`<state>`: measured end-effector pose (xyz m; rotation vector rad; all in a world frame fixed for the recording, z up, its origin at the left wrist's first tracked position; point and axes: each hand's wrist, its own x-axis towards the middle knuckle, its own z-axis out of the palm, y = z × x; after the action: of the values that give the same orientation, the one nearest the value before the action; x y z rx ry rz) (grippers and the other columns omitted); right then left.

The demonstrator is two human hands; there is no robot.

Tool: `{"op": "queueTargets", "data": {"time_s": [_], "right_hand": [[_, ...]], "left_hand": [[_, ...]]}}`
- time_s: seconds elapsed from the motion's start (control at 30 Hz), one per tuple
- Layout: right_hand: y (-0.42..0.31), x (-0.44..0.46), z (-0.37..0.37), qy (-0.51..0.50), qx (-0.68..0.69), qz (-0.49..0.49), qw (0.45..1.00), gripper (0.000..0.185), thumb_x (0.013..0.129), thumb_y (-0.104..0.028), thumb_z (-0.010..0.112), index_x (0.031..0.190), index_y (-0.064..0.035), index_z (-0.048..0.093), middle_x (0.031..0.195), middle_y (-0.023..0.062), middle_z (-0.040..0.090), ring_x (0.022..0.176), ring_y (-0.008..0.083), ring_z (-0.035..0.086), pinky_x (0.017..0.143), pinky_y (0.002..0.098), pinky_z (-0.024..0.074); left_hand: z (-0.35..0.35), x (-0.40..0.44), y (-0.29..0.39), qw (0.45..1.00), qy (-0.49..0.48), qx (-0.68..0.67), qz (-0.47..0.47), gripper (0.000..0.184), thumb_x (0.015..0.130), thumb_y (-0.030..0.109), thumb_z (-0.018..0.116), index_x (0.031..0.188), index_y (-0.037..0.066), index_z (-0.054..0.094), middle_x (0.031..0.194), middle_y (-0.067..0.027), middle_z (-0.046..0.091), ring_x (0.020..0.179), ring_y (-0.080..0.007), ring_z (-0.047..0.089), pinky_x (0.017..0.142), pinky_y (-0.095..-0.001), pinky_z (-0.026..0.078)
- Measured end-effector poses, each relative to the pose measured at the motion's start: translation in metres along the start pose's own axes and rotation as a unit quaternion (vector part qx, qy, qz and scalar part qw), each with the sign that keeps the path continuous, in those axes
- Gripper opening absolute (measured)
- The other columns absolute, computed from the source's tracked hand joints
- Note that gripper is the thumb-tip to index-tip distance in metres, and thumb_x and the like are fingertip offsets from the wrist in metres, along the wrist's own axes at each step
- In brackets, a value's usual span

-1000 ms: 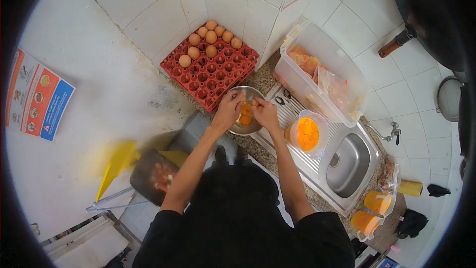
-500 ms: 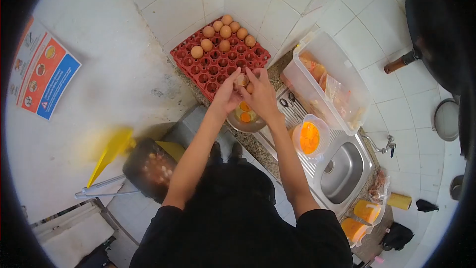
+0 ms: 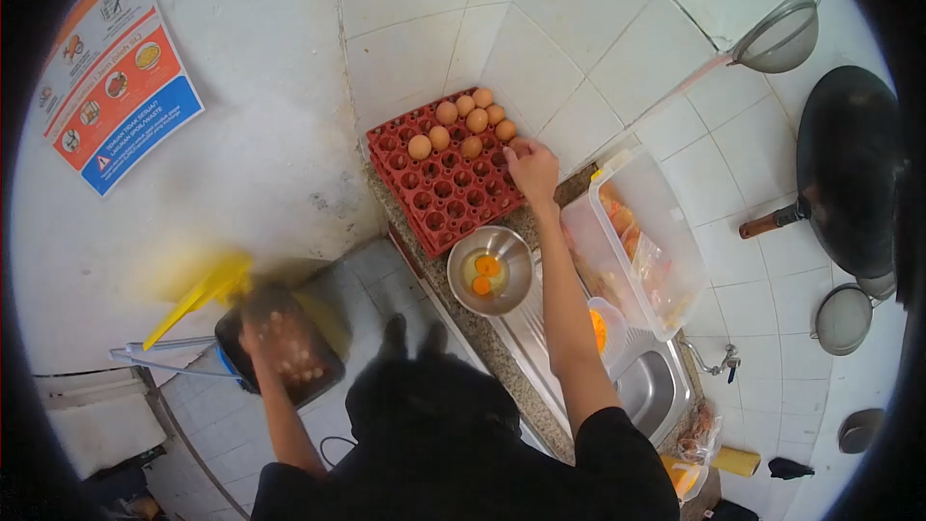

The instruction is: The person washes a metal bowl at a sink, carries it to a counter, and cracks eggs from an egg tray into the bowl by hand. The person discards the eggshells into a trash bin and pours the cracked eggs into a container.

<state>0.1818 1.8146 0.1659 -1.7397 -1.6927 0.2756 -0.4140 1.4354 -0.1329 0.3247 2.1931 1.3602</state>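
My right hand (image 3: 532,172) is at the right edge of the red egg tray (image 3: 410,174). Its fingers close over the spot at the end of the egg row, and the egg there is hidden under them. Several brown eggs (image 3: 476,121) sit in the tray's far part. Just in front of the tray, a metal bowl (image 3: 464,301) holds two yolks (image 3: 485,266) in clear egg white. Down at the left, my left hand (image 3: 253,336) is over a dark bin (image 3: 323,367) with pale eggshells inside; its fingers are blurred.
A yellow lid (image 3: 203,294) stands up beside the bin. Right of my right arm are a clear plastic box (image 3: 666,232) with bagged food, a container of orange liquid (image 3: 600,333) and the steel sink (image 3: 648,386). A wok (image 3: 849,164) and strainers (image 3: 839,318) hang on the wall.
My hands were together above the bowl with a cracked eggshell. They have parted: the left went down to the bin, the right moved to the tray's right edge. The view has shifted too.
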Motion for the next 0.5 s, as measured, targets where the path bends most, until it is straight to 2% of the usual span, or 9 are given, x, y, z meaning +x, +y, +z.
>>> {"op": "queueTargets", "data": {"time_s": [0.03, 0.1, 0.2, 0.27, 0.3, 0.37, 0.43, 0.47, 0.5], "right_hand": [[-0.003, 0.016, 0.008, 0.016, -0.031, -0.014, 0.999, 0.028, 0.079, -0.028, 0.076, 0.094, -0.0043, 0.073, 0.088, 0.0177, 0.071, 0.082, 0.0366, 0.069, 0.074, 0.0452, 0.0542], [-0.010, 0.044, 0.019, 0.013, -0.106, -0.041, 0.993, 0.025, 0.078, -0.025, 0.076, 0.092, -0.0052, 0.073, 0.089, 0.0187, 0.071, 0.086, 0.0374, 0.069, 0.075, 0.0456, 0.0554], [-0.033, 0.066, 0.026, -0.061, -0.225, -0.070, 0.970, 0.021, 0.078, -0.022, 0.075, 0.092, -0.0064, 0.073, 0.090, 0.0181, 0.072, 0.089, 0.0349, 0.071, 0.075, 0.0435, 0.0572], [-0.060, 0.069, 0.016, -0.139, -0.294, -0.070, 0.943, 0.015, 0.080, -0.018, 0.072, 0.090, -0.0069, 0.074, 0.092, 0.0167, 0.072, 0.089, 0.0340, 0.071, 0.077, 0.0429, 0.0573], [-0.059, 0.074, 0.022, -0.138, -0.311, -0.066, 0.938, 0.013, 0.080, -0.017, 0.071, 0.089, -0.0073, 0.074, 0.092, 0.0160, 0.073, 0.089, 0.0330, 0.071, 0.077, 0.0419, 0.0576], [-0.048, 0.086, 0.038, -0.135, -0.344, -0.057, 0.928, 0.011, 0.081, -0.015, 0.069, 0.088, -0.0080, 0.074, 0.091, 0.0146, 0.073, 0.089, 0.0311, 0.072, 0.076, 0.0400, 0.0581], [-0.046, 0.086, 0.041, -0.135, -0.363, -0.073, 0.919, 0.012, 0.083, -0.015, 0.067, 0.088, -0.0084, 0.075, 0.092, 0.0140, 0.074, 0.089, 0.0302, 0.072, 0.076, 0.0394, 0.0582], [-0.046, 0.085, 0.041, -0.134, -0.372, -0.082, 0.915, 0.012, 0.083, -0.015, 0.067, 0.088, -0.0086, 0.075, 0.093, 0.0137, 0.074, 0.089, 0.0298, 0.073, 0.076, 0.0391, 0.0583], [-0.051, 0.085, 0.041, -0.135, -0.368, -0.094, 0.915, 0.013, 0.083, -0.016, 0.066, 0.088, -0.0083, 0.075, 0.093, 0.0144, 0.074, 0.088, 0.0308, 0.072, 0.076, 0.0395, 0.0582]], "left_hand": [[-0.022, -0.004, -0.005, 0.948, -0.008, -0.254, -0.191, 0.044, 0.095, 0.032, 0.068, 0.120, -0.001, 0.056, 0.110, -0.0099, 0.063, 0.093, -0.0217, 0.064, 0.077, -0.0398, 0.055], [-0.039, -0.055, 0.009, 0.965, -0.026, -0.249, -0.076, 0.050, 0.094, 0.035, 0.069, 0.121, -0.005, 0.056, 0.111, -0.0111, 0.064, 0.097, -0.0215, 0.065, 0.078, -0.0397, 0.056], [-0.027, -0.071, -0.014, 0.968, 0.095, -0.219, -0.081, 0.033, 0.096, 0.029, 0.066, 0.102, -0.004, 0.064, 0.098, -0.0056, 0.067, 0.083, -0.0187, 0.065, 0.069, -0.0318, 0.054], [0.000, -0.120, 0.047, 0.985, 0.001, -0.171, -0.023, 0.038, 0.098, 0.029, 0.064, 0.117, -0.003, 0.059, 0.105, -0.0069, 0.066, 0.093, -0.0188, 0.064, 0.077, -0.0318, 0.053], [0.011, -0.138, 0.076, 0.988, -0.046, -0.147, 0.006, 0.042, 0.099, 0.029, 0.063, 0.125, -0.003, 0.056, 0.109, -0.0076, 0.065, 0.099, -0.0188, 0.064, 0.081, -0.0318, 0.053], [0.042, -0.111, 0.040, 0.997, -0.061, -0.053, 0.014, 0.040, 0.099, 0.027, 0.062, 0.126, -0.003, 0.056, 0.108, -0.0070, 0.065, 0.098, -0.0176, 0.063, 0.084, -0.0311, 0.051], [0.066, -0.120, 0.054, 0.990, -0.091, 0.056, 0.091, 0.037, 0.099, 0.024, 0.062, 0.125, -0.002, 0.058, 0.107, -0.0064, 0.066, 0.098, -0.0161, 0.062, 0.086, -0.0301, 0.050], [0.094, -0.154, 0.108, 0.973, -0.113, 0.117, 0.164, 0.034, 0.099, 0.023, 0.062, 0.123, -0.002, 0.060, 0.107, -0.0061, 0.066, 0.097, -0.0152, 0.062, 0.086, -0.0293, 0.049], [0.127, -0.184, 0.145, 0.973, -0.133, 0.028, 0.189, 0.028, 0.098, 0.022, 0.063, 0.115, -0.001, 0.064, 0.104, -0.0056, 0.069, 0.095, -0.0156, 0.064, 0.083, -0.0303, 0.050]]}}
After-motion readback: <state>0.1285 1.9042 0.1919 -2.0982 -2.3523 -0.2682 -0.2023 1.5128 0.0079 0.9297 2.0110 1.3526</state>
